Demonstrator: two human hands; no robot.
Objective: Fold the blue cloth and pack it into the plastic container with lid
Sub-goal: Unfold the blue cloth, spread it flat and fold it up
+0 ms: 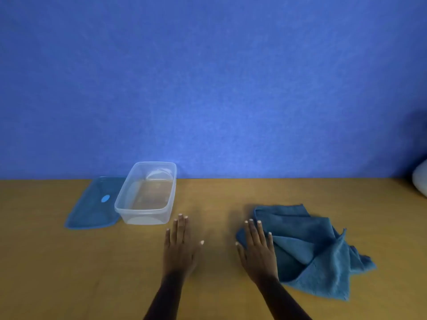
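A blue cloth (309, 248) lies rumpled and loosely bunched on the wooden table at the right. My right hand (257, 248) rests flat, fingers spread, on the cloth's left edge. My left hand (180, 245) lies flat and open on the bare table, a little right of and in front of the clear plastic container (169, 197). The container stands open and empty at the left. Its blue lid (92, 204) lies flat beside it on the left, partly tucked behind the container's wall.
The wooden table (219, 195) ends at a blue wall (208, 88) just behind the container. A white rounded object (420, 181) sits at the far right edge of the table.
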